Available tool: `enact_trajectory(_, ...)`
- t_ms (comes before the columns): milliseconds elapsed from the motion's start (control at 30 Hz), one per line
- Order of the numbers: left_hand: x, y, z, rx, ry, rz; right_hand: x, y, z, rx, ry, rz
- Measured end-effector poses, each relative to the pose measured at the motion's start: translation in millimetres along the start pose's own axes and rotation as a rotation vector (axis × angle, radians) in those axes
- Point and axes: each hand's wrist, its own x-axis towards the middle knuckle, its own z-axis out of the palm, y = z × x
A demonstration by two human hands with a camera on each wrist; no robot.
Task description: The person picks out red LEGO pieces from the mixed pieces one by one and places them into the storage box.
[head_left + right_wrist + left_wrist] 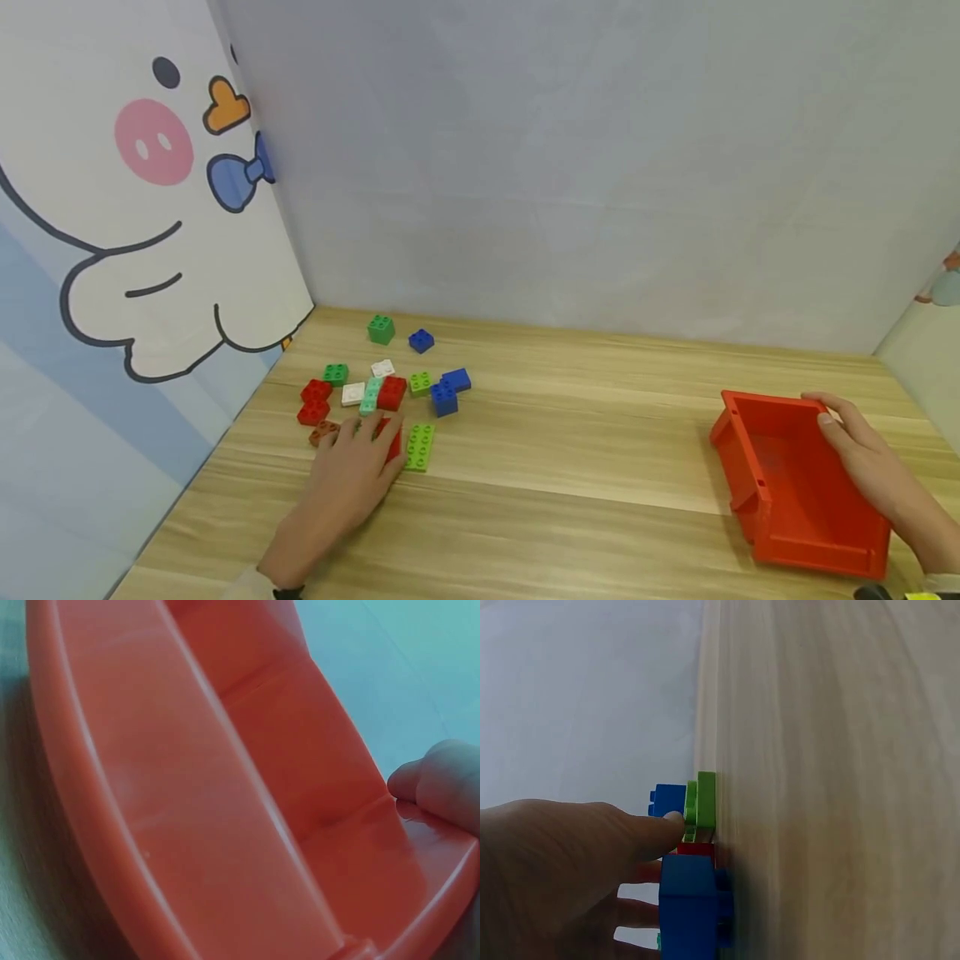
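My left hand (352, 467) lies low over the bricks at the table's left, fingers spread. A red brick (393, 440) shows between its thumb and index finger; the palm hides whatever else lies below. In the left wrist view a blue brick (688, 907) stands in front of the fingers, and the thumb tip is close to a lime green brick (706, 801). At the right, my right hand (870, 462) grips the right wall of a red plastic bin (750, 467), thumb over the rim. The bin's visible inside holds nothing.
Red bricks (314, 402), white bricks (353, 394), blue bricks (444, 400) and green bricks (381, 329) lie scattered beyond the left hand. A flat lime plate (420, 448) lies right of the thumb. A grey cloth wall (570, 167) stands behind the wooden table (570, 433).
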Motion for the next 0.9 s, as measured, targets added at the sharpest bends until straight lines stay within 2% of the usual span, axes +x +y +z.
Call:
enact_trajectory(433, 4.9, 0.4, 5.0, 0.037, -0.053, 0.024, 10.2, 10.8, 3.4, -0.039, 0.009, -0.016)
enact_trajectory(900, 8.1, -2.3, 2.6, 0.017, 0.006, 0.051, 7.8, 7.7, 2.9, -0.050, 0.010, 0.011)
